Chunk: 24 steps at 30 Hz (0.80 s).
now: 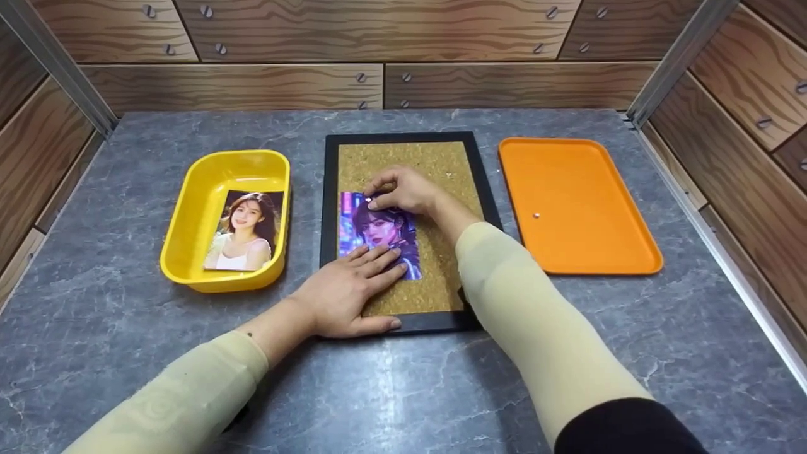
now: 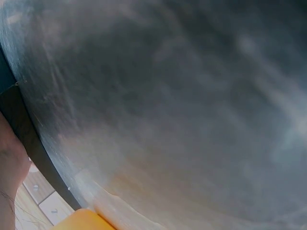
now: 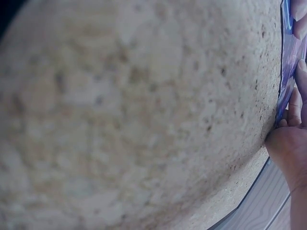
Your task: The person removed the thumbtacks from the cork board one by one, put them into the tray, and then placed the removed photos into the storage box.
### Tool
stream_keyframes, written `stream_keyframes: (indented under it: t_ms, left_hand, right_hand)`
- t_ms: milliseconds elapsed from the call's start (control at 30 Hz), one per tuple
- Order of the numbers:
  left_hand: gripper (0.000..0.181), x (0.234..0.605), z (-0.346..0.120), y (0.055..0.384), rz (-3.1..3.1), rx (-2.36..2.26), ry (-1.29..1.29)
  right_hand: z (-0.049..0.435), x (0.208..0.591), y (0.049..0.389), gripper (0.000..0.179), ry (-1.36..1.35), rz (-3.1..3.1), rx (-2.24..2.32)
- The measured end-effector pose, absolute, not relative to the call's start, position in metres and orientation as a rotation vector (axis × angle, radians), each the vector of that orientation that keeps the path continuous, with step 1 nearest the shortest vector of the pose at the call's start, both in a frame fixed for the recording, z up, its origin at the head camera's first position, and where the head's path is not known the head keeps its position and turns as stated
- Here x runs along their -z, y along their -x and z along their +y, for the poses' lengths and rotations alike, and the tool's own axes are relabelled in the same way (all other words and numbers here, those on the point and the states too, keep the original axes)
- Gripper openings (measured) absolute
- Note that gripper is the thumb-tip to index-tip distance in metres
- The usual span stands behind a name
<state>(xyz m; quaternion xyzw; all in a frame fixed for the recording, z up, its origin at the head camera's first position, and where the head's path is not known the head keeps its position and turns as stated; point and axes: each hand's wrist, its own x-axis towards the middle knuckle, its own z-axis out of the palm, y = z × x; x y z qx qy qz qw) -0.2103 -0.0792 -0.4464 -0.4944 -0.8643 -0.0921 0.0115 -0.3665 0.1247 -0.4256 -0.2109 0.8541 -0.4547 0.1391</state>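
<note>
**Portrait photo [image 1: 378, 236] on the corkboard [image 1: 438, 280], left hand [image 1: 343, 293] flat on it, right hand [image 1: 406, 190] pinching at its top edge**

Photo lies on the left half of the cork, its left edge close to the inner edge of the black frame [image 1: 330, 189]. Purple and blue print, part hidden under fingers.

Left hand: fingers straight and spread, laid across the lower part of the photo, thumb out on the near side of the frame. Grips nothing.

Right hand: thumb and index finger pinch a white pin [image 1: 369, 199] at the photo's top edge. Cannot tell if its point is in the cork.

Right of the board: orange tray [image 1: 586, 202] with a second pin [image 1: 536, 215] near its left edge. Left of the board: yellow tub [image 1: 194, 214] with a second photo [image 1: 244, 234] in its right part; cannot tell if that one lies flat or leans.

Board, tray and tub all sit apart on a grey marbled bench [image 1: 403, 397]. Wood-print panels [image 1: 284, 31] behind and at both sides. Pale sleeves [image 1: 523, 290] on both forearms, black cuff [image 1: 630, 429] higher up on the right arm.

Left wrist view is mostly blurred bench, right wrist view mostly blurred cork, with the photo's edge and fingers at far right
</note>
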Motion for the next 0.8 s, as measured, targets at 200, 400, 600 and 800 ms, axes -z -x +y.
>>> stream_keyframes:
  t_ms: [200,400,600,800]
  left_hand:
    - [0.09,0.4463,-0.0795,0.2102,-2.695,0.283,1.541]
    - [0.09,0.4457,-0.0797,0.2101,-2.688,0.292,1.541]
    - [0.09,0.4466,-0.0797,0.2104,-2.676,0.308,1.545]
    - [0.09,0.4463,-0.0796,0.2098,-2.691,0.302,1.541]
  right_hand:
    - [0.1249,0.426,0.3671,0.025,0.593,2.473,1.292]
    - [0.1251,0.4246,0.3665,0.024,0.598,2.488,1.268]
    - [0.1253,0.4245,0.3664,0.023,0.621,2.497,1.263]
    - [0.1253,0.4258,0.3664,0.022,0.592,2.473,1.288]
